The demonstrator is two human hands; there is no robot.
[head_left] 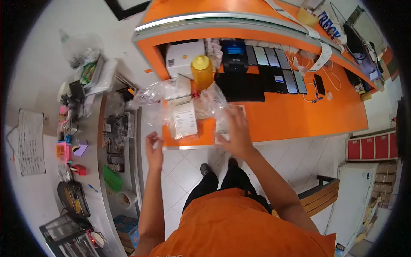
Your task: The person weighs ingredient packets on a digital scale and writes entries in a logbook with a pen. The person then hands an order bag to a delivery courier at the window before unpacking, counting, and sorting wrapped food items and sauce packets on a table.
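Along the front edge of the orange desk [299, 118], close to its left corner, is where everything's going on. Loose clear plastic [148, 94] lies crumpled back from that corner. The right hand [236, 133] has thumb and fingers wide apart over a white packet [221, 124] by the front edge; can't tell if it's actually gripping. The left hand [154, 148] is loosely curled just off the corner, nothing visible in it. Between them lies a slip-topped packet [185, 118]. I'd call it midway: that one looks bagged with its slip on show, but the plastic's untidied, and no idea if the other's done. Slip print's too tiny; only blue lettering, maybe "TRECK", reads on a bag [329, 25] above the desk's far right corner.
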